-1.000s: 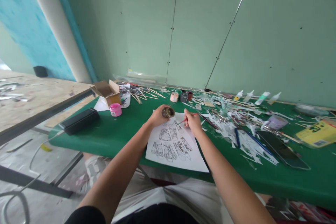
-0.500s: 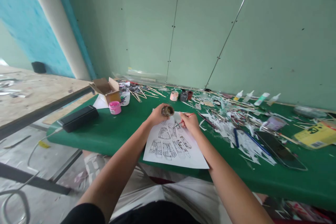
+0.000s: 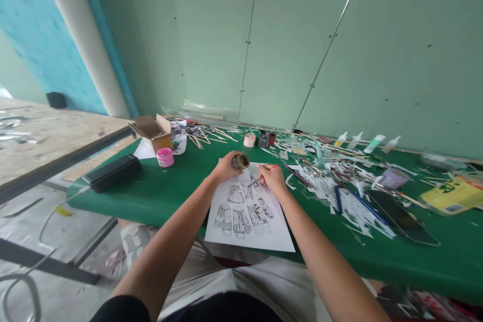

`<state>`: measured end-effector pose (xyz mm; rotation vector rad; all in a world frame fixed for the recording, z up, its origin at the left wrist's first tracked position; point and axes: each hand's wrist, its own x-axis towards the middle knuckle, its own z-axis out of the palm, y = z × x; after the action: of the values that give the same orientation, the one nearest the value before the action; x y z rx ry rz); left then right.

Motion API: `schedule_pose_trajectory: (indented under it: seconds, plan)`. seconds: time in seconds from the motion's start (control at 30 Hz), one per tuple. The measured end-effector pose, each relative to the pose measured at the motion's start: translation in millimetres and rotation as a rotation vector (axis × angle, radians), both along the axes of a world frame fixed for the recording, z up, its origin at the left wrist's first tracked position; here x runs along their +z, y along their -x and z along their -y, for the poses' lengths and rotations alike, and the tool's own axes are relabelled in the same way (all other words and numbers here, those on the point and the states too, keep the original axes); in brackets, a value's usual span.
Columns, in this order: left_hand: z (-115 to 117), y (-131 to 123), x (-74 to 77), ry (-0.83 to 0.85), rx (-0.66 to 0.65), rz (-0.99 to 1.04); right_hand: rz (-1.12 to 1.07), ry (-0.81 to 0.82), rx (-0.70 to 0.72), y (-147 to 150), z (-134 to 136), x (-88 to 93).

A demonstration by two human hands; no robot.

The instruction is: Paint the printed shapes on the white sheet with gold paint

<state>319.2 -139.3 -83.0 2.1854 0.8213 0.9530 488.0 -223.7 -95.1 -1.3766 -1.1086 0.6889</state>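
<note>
A white sheet with printed line drawings (image 3: pixel 226 236) lies on the green table near its front edge. Fingers of my left hand (image 3: pixel 225 167) wrap round a small open jar (image 3: pixel 240 161), tilted over the sheet's upper part, with dark brownish contents. My right hand (image 3: pixel 272 177) pinches a thin red brush (image 3: pixel 260 178), its tip down at the drawings just right of the jar. Some drawn shapes on the right of the sheet show brownish patches.
Left on the green table (image 3: pixel 181 191) are a black box-shaped device (image 3: pixel 113 172), a pink jar (image 3: pixel 165 157) and an open carton (image 3: pixel 160 138). Paint jars (image 3: pixel 249 140) and sticks stand or lie behind. To the right are paper scraps, a phone (image 3: pixel 402 216) and a yellow packet (image 3: pixel 453 194).
The sheet has turned slightly, its lower right corner now farther left. Both hands keep nearly the same place, still holding the jar and the brush.
</note>
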Motion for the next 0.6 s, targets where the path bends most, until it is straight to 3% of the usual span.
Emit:
schedule_pose_trajectory:
  seconds: [0.6]
  plan:
    - [-0.4,-0.1,-0.6,0.014,-0.011,0.01,0.038,0.004,0.016,-1.2,-1.2,-2.5]
